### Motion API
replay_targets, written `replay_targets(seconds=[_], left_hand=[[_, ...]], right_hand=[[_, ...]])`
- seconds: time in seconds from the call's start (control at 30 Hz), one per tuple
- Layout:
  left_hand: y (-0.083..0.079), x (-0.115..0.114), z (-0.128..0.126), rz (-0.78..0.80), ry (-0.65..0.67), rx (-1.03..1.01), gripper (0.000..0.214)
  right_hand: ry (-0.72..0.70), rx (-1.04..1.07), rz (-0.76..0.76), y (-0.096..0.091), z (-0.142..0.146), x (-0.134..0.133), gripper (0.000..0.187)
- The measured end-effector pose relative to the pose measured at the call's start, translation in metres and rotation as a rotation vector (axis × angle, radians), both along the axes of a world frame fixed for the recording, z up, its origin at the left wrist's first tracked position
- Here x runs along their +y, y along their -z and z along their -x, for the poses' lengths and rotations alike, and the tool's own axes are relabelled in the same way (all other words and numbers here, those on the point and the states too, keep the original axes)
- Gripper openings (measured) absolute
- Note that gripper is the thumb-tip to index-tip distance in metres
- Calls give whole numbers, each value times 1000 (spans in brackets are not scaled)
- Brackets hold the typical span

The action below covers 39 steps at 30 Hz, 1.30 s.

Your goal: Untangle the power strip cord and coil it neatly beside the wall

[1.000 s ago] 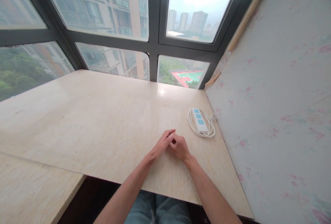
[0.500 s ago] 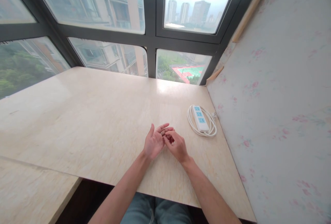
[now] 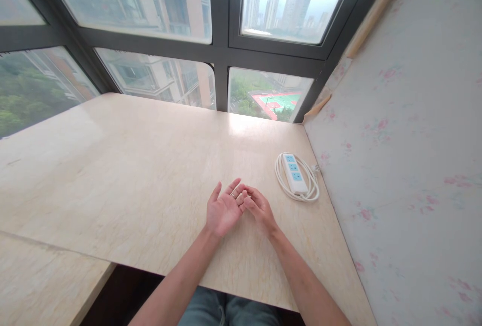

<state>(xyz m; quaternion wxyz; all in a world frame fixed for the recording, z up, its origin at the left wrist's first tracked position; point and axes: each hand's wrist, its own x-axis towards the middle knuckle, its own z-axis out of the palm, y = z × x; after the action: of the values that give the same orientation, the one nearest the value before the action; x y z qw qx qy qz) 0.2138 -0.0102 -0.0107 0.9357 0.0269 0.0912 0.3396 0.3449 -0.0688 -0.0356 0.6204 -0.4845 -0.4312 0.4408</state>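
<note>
My left hand [image 3: 225, 210] lies palm up above the pale marbled surface, its thumb and fingers stretched apart. A ring [image 3: 234, 196] sits on one of its fingers. From the right, my right hand [image 3: 260, 209] meets it, thumb and fingers closing around the tips of the outer fingers of the left hand. Exactly which fingertips are pinched is hard to make out. Neither hand shows a separate object in it. Beyond my right hand rests a white power strip [image 3: 294, 178] with blue socket faces, ringed by its own coiled white cable [image 3: 314, 190].
The marbled ledge [image 3: 143, 175] runs up to dark-framed windows [image 3: 222, 55]. Floral wallpaper [image 3: 406, 190] covers the wall on the right, with a loose peeling strip [image 3: 318, 107] in the corner. A lower-left slab [image 3: 41, 281] borders a dark gap beneath the ledge.
My right hand has shifted from the ring finger area to the outer fingertips of my left hand, its fingers straightening somewhat. The camera view has moved slightly.
</note>
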Motion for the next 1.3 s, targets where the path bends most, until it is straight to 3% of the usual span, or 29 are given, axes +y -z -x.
replay_targets(seconds=[0.17, 0.27, 0.37, 0.7, 1.1, 1.3], left_hand=[[-1, -1, 2, 23, -20, -31, 50], [0, -2, 3, -4, -10, -24, 52], [3, -4, 3, -70, 12, 13, 56], [11, -5, 4, -126, 77, 37, 58], [9, -7, 7, -197, 124, 51, 55], [-2, -8, 1, -263, 141, 53, 70]], right_hand=[[-175, 304, 97, -5, 1, 2, 52], [-191, 352, 129, -9, 2, 2, 46], [-167, 320, 174, -10, 4, 2, 36], [-29, 207, 140, -14, 11, 2, 34], [29, 185, 86, -6, 9, 1, 25], [91, 121, 87, -1, 10, 1, 25]])
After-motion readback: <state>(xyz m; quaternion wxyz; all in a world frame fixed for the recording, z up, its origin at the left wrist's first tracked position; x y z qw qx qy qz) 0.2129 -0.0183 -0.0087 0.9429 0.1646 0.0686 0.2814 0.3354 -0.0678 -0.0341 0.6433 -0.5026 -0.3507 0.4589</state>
